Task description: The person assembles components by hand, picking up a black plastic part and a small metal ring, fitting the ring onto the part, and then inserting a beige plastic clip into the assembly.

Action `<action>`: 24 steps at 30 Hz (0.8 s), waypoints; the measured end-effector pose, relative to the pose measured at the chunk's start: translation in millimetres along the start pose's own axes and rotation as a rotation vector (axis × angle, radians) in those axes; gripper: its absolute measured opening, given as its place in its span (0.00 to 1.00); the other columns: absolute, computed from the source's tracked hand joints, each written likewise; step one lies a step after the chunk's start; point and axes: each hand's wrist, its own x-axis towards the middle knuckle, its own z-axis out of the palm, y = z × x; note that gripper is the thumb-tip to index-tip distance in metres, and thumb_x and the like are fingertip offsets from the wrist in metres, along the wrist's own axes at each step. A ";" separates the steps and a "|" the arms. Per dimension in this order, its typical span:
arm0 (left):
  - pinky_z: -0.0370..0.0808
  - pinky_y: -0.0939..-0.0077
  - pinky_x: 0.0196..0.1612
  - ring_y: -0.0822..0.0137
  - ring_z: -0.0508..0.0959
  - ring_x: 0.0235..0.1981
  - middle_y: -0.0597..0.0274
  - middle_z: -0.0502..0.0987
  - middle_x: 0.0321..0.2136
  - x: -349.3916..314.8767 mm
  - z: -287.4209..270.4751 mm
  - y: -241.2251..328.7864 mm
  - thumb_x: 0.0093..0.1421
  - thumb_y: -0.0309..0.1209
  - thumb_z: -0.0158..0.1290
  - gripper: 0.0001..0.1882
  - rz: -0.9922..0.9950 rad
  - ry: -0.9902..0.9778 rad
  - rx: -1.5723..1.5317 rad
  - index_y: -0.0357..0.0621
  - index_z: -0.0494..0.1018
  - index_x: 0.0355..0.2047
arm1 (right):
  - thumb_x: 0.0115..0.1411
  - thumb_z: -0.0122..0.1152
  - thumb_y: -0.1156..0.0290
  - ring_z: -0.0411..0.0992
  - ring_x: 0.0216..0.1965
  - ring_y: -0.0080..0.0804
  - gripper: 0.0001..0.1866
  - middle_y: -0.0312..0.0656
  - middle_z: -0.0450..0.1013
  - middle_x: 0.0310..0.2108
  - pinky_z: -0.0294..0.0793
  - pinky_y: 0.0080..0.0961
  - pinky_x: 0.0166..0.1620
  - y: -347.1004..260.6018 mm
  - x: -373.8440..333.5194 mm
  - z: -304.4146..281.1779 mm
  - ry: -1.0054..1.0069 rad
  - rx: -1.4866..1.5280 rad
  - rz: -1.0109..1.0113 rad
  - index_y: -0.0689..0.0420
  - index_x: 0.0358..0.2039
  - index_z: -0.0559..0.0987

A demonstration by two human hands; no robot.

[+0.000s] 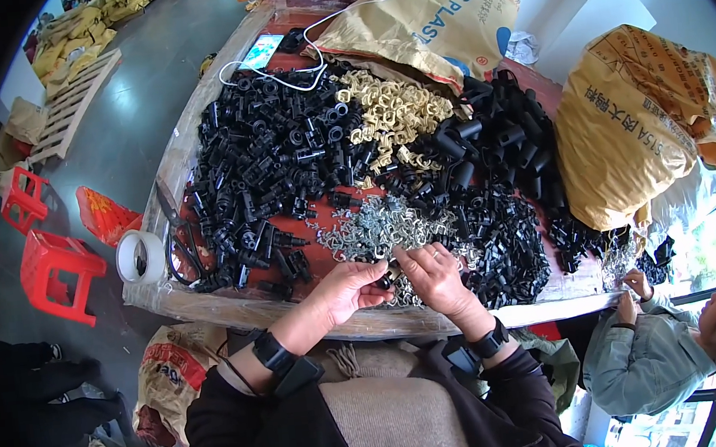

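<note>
My left hand [346, 292] is closed round a small black plastic part [386, 281] at the table's near edge. Against it press the fingertips of my right hand [439, 281], pinched together; what they hold, if anything, is too small to make out. Just beyond both hands lies a heap of small silvery metal clips [380, 226]. To its left spreads a large pile of black plastic fittings [269, 146]. Beige clip-like pieces [395, 112] are heaped farther back. Small black parts [503, 253] lie right of my right hand, with larger black tubular pieces [509, 131] behind them.
A tape roll [140, 256] and black-handled scissors [183, 240] lie at the table's left edge. Woven sacks [433, 22] rest at the back, another sack [625, 129] at the right. Red stools [61, 274] stand left on the floor. A co-worker [662, 341] sits at the right, hands at the table edge.
</note>
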 end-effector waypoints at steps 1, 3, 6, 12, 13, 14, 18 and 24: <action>0.73 0.82 0.27 0.68 0.76 0.24 0.57 0.74 0.25 -0.7 0.1 -1.5 0.54 0.37 0.48 0.12 0.000 -0.001 0.002 0.40 0.70 0.29 | 0.37 0.55 0.78 0.65 0.24 0.30 0.22 0.36 0.66 0.25 0.65 0.24 0.28 -0.8 -0.6 -2.2 -0.036 -0.020 -0.027 0.61 0.39 0.70; 0.73 0.81 0.28 0.67 0.76 0.24 0.58 0.74 0.24 -1.2 -0.1 -3.8 0.53 0.36 0.48 0.11 -0.002 0.019 -0.032 0.39 0.70 0.29 | 0.37 0.54 0.77 0.65 0.25 0.29 0.24 0.36 0.66 0.27 0.65 0.24 0.29 -2.1 -1.6 -5.8 -0.105 -0.060 -0.084 0.61 0.40 0.70; 0.73 0.81 0.28 0.66 0.76 0.25 0.58 0.74 0.24 -2.7 0.8 -7.5 0.53 0.34 0.48 0.10 0.000 0.024 -0.041 0.39 0.70 0.29 | 0.37 0.54 0.76 0.66 0.27 0.30 0.25 0.37 0.66 0.28 0.65 0.25 0.30 -5.2 -4.7 -9.9 -0.137 -0.022 -0.092 0.61 0.41 0.69; 0.73 0.80 0.30 0.65 0.75 0.28 0.59 0.74 0.26 -1.9 1.5 -16.7 0.53 0.31 0.48 0.09 0.020 0.037 -0.026 0.38 0.70 0.31 | 0.39 0.53 0.71 0.65 0.30 0.31 0.26 0.38 0.65 0.30 0.66 0.26 0.33 -12.0 -15.2 -9.7 -0.107 0.035 -0.041 0.61 0.44 0.67; 0.73 0.80 0.30 0.65 0.75 0.28 0.59 0.74 0.26 -2.0 2.0 -17.5 0.53 0.31 0.48 0.09 0.015 0.028 -0.011 0.38 0.70 0.31 | 0.39 0.53 0.71 0.65 0.30 0.32 0.26 0.38 0.65 0.30 0.66 0.26 0.33 -14.1 -17.1 -7.1 -0.112 0.058 -0.020 0.61 0.44 0.67; 0.73 0.80 0.30 0.65 0.75 0.28 0.59 0.73 0.26 -2.0 2.3 -18.7 0.54 0.30 0.48 0.09 0.026 0.045 -0.007 0.37 0.69 0.31 | 0.39 0.53 0.71 0.65 0.31 0.33 0.26 0.39 0.65 0.30 0.66 0.26 0.34 -15.8 -19.4 -4.7 -0.117 0.079 0.004 0.61 0.44 0.67; 0.73 0.81 0.29 0.66 0.75 0.28 0.58 0.73 0.27 0.5 5.2 -20.6 0.54 0.30 0.47 0.09 0.056 0.064 0.030 0.36 0.69 0.32 | 0.40 0.54 0.73 0.65 0.30 0.34 0.25 0.39 0.66 0.30 0.66 0.28 0.34 -17.2 -27.4 5.4 -0.085 0.191 0.094 0.60 0.43 0.68; 0.73 0.83 0.23 0.71 0.74 0.21 0.59 0.73 0.23 15.0 -8.0 -3.3 0.55 0.30 0.45 0.09 0.164 0.009 0.251 0.35 0.69 0.31 | 0.40 0.56 0.76 0.66 0.25 0.37 0.17 0.40 0.66 0.26 0.67 0.31 0.30 35.3 -23.8 -7.6 0.080 0.160 0.258 0.58 0.36 0.71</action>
